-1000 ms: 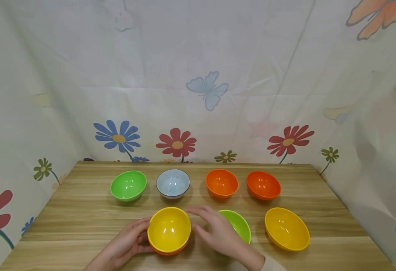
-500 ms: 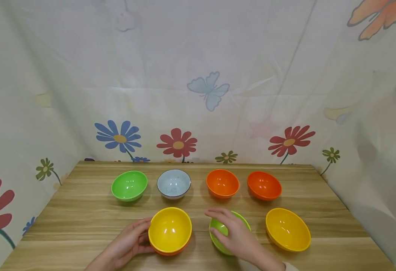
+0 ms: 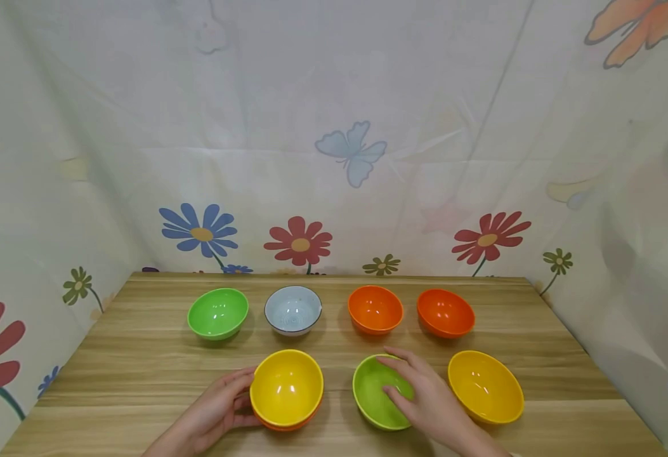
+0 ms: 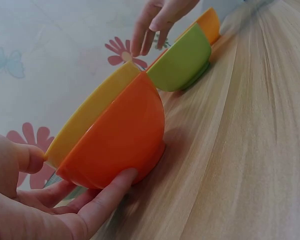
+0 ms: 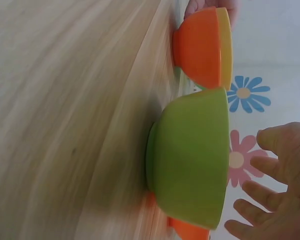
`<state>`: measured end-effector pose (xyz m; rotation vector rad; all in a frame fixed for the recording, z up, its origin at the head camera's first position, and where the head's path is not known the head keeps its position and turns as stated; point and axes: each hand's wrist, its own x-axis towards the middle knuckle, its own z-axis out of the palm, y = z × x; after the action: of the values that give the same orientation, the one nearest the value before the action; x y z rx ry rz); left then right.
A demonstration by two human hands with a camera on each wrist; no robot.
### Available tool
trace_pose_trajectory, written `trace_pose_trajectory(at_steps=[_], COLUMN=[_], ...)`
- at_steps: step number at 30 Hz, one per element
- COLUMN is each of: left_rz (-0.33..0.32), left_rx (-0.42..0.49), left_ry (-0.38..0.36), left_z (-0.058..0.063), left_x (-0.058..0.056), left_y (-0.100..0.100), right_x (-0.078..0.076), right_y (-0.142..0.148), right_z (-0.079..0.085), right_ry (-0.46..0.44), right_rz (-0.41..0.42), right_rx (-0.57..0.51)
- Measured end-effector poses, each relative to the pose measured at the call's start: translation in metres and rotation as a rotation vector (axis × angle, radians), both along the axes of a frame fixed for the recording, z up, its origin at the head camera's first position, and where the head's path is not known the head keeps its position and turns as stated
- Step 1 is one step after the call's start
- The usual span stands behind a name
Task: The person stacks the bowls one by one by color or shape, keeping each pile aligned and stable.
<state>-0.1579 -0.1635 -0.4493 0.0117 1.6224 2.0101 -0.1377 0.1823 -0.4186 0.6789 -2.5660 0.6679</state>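
A yellow bowl (image 3: 286, 388) sits nested in an orange bowl (image 4: 121, 131) at the front of the table. My left hand (image 3: 219, 407) holds this stack from its left side, one finger at the yellow rim and others against the orange wall. To the right stands a lime green bowl (image 3: 372, 395), upright on the table. My right hand (image 3: 429, 397) hovers over that bowl's right side, its fingers spread and loosely bent. In the right wrist view the fingers are apart from the lime green bowl (image 5: 190, 155) and hold nothing.
Along the back stand a green bowl (image 3: 217, 314), a grey-blue bowl (image 3: 292, 311), an orange bowl (image 3: 375, 310) and a red-orange bowl (image 3: 445, 313). Another yellow bowl (image 3: 484, 387) is right of my right hand. A printed cloth (image 3: 345, 209) hangs behind the wooden table (image 3: 157, 355).
My right hand has moved rightward from beside the stacked bowls to above the lime green bowl's right side. My left hand and the stack have stayed in place.
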Motion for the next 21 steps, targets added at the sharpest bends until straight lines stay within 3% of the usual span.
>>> trace_pose_trajectory(at_steps=[9,17,21], left_rz=[0.002,0.006,0.001], left_rx=[0.0,-0.005,-0.005], left_ry=[0.002,-0.007,-0.009], left_z=[-0.001,-0.001,-0.001], left_x=[0.001,0.0,0.0], left_y=[-0.001,-0.001,-0.001], right_x=[0.001,0.003,0.003], right_y=[0.017,0.021,0.021], right_z=[-0.003,-0.003,-0.003], right_ry=[0.023,-0.222,-0.256], right_rz=[-0.073,-0.222,-0.257], right_rx=[0.033,-0.026,-0.043])
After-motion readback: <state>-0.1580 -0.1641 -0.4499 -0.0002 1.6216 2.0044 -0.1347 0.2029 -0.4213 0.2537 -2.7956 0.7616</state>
